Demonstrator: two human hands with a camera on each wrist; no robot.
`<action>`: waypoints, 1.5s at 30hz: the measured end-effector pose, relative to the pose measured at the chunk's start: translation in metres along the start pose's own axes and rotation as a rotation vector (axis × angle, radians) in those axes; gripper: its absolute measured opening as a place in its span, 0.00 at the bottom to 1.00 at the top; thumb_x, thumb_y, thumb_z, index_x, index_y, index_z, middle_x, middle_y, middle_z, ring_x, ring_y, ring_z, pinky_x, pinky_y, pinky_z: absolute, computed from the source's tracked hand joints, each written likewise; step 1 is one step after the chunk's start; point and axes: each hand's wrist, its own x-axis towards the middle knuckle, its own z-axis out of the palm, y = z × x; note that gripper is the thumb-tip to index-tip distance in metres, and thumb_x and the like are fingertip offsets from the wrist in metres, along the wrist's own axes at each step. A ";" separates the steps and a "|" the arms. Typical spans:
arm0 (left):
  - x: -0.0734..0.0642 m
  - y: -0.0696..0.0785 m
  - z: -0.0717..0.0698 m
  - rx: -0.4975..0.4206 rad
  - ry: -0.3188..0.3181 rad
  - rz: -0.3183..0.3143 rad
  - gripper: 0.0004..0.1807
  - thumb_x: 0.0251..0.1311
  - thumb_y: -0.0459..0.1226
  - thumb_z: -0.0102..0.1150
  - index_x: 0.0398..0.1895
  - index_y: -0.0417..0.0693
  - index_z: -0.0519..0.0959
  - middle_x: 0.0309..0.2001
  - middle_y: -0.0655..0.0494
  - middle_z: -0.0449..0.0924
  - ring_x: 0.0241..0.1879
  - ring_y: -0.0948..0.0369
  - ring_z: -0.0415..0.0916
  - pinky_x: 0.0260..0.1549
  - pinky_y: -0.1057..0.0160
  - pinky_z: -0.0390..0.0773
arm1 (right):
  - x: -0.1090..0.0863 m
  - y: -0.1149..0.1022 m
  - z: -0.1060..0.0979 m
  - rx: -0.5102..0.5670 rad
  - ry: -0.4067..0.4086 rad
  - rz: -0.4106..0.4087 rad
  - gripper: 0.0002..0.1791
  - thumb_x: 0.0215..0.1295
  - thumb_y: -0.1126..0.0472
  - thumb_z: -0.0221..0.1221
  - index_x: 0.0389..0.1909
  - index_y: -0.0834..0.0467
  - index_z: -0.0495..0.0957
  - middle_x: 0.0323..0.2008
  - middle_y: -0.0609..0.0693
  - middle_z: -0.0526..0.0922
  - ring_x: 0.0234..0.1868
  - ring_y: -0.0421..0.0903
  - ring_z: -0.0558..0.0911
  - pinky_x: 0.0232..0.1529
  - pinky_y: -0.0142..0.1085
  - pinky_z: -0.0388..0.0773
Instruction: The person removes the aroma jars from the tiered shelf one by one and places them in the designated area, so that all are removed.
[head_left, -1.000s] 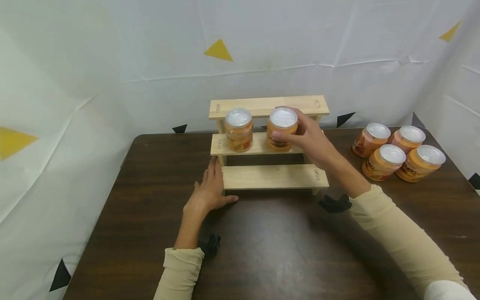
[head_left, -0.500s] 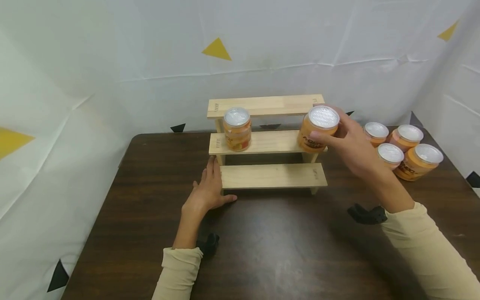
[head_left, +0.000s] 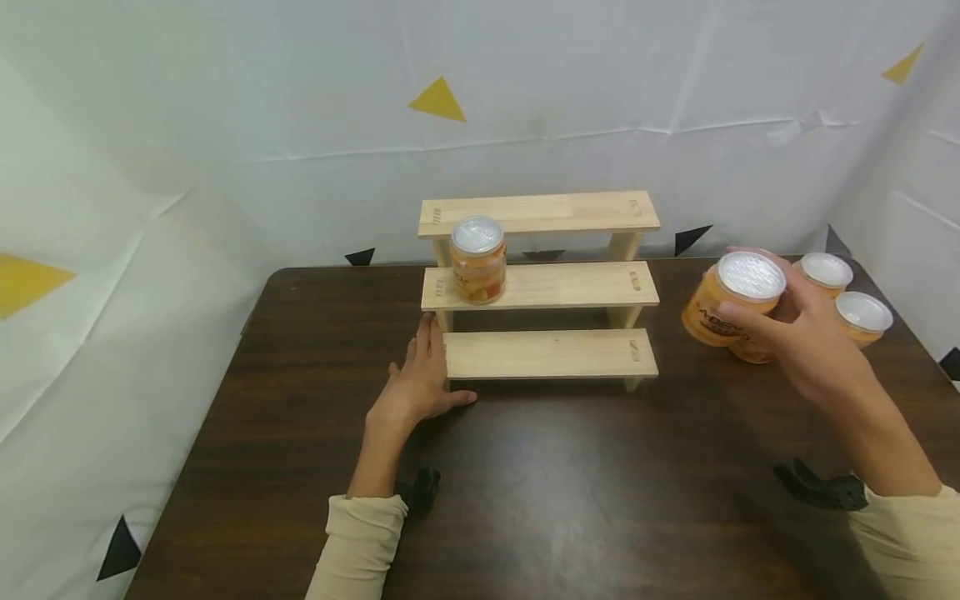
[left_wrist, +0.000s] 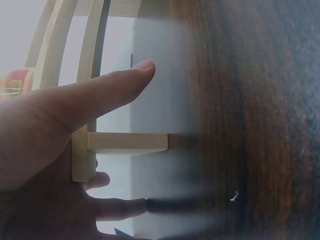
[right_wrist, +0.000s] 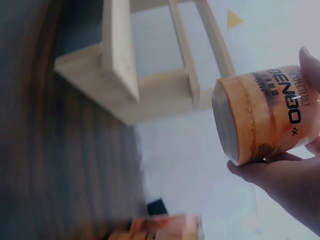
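A three-step wooden rack (head_left: 551, 354) stands on the dark table. My left hand (head_left: 411, 383) lies at its left end, fingers extended along the side and thumb pointing across the front; the left wrist view shows the rack's leg (left_wrist: 127, 141) beyond the thumb. Off the rack's right end, my right hand (head_left: 817, 342) grips an orange can (head_left: 716, 308) with a silvery lid. In the right wrist view that held can (right_wrist: 270, 117) is raised, thumb and fingers round its side. One similar can (head_left: 478, 271) stands at the left of the middle step.
Behind the right hand, more orange cans (head_left: 862, 315) stand on the table (head_left: 525, 500) at the far right, partly covered by the hand and the held can. White sheeting (head_left: 540, 100) with yellow and black triangles hangs behind the table.
My right hand has lifted the can off the right part of the middle step and carried it right, to beside the standing cans. The left hand stays at the rack's side.
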 end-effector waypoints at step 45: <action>-0.002 0.002 0.001 0.001 0.005 -0.020 0.75 0.63 0.51 0.81 0.90 0.40 0.29 0.90 0.39 0.26 0.88 0.32 0.41 0.73 0.16 0.52 | -0.061 0.080 -0.074 -0.153 0.076 0.138 0.35 0.80 0.71 0.61 0.78 0.39 0.64 0.65 0.31 0.70 0.66 0.28 0.70 0.64 0.16 0.65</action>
